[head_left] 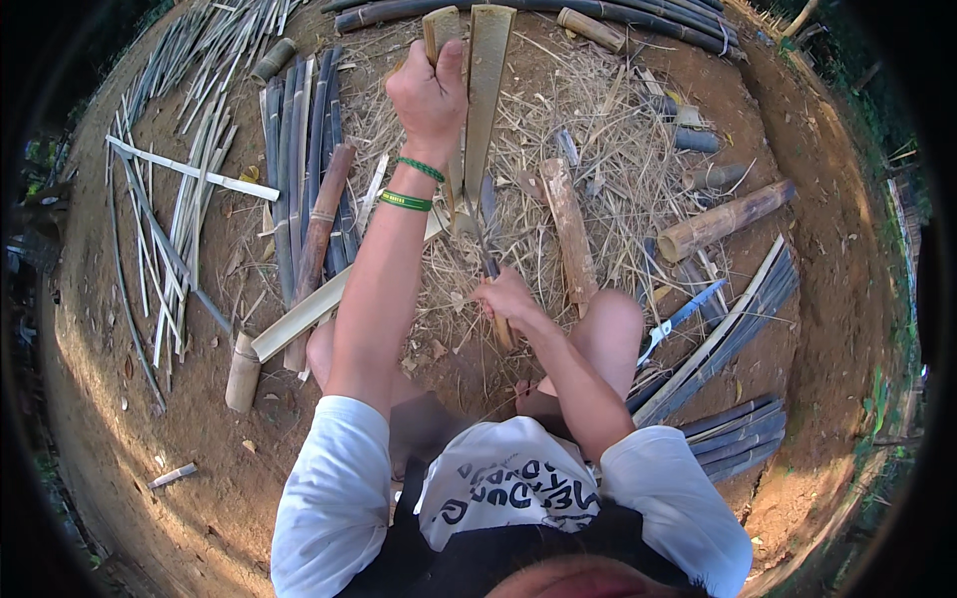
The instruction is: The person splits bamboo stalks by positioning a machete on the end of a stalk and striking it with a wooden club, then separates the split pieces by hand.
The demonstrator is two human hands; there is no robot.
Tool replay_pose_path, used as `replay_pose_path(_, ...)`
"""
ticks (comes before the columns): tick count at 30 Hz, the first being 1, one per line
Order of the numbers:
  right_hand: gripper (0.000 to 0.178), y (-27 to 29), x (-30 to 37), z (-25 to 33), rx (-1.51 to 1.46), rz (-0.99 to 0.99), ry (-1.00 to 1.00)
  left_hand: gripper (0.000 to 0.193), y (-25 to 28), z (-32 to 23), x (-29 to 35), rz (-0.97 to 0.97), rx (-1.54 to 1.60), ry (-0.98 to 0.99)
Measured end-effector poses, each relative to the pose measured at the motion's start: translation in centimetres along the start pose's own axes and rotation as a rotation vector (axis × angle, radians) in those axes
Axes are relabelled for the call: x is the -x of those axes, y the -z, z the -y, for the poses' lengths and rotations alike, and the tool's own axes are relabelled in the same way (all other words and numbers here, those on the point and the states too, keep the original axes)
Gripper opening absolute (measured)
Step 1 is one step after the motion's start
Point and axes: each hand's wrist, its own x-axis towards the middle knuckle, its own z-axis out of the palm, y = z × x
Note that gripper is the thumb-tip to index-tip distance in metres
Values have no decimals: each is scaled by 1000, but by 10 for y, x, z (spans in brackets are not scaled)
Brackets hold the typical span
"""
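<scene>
Raised at the top centre, my left hand (429, 100) is closed around the left half of a split bamboo piece (487, 85). The two pale halves stand upright and spread apart toward the top. My right hand (505, 297) grips the wooden handle of a large knife (504, 335) lower down, between my bent knees. Its blade points up and away, at the lower end of the split bamboo; how deep it sits in the wood I cannot tell. A pale bamboo strip (304, 317) lies slanted behind my left forearm.
Bamboo shavings (573, 95) litter the ground ahead. Thin strips (189, 249) and dark split lengths (286, 169) lie to the left. On the right are a blue-bladed handsaw (686, 317), a bamboo log (728, 219) and stacked strips (733, 334). Long poles (558, 8) stretch along the far side.
</scene>
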Motion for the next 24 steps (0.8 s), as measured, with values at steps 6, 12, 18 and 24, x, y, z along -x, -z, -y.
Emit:
replay_pose_path(6, 23, 56, -11, 12, 11, 237, -32, 50, 3, 4, -1, -52, -31, -40)
replay_pose_path(12, 28, 90, -26, 16, -34, 468, -84, 52, 19, 1, -1, -60, -28, -6)
replay_pose_path(18, 25, 58, -1, -31, -269, 457, -123, 59, 75, 25, 0, -178, -28, 110)
replay_pose_path(24, 19, -3, -12, -1, -216, 196, -86, 59, 71, 14, -3, -68, 30, 192)
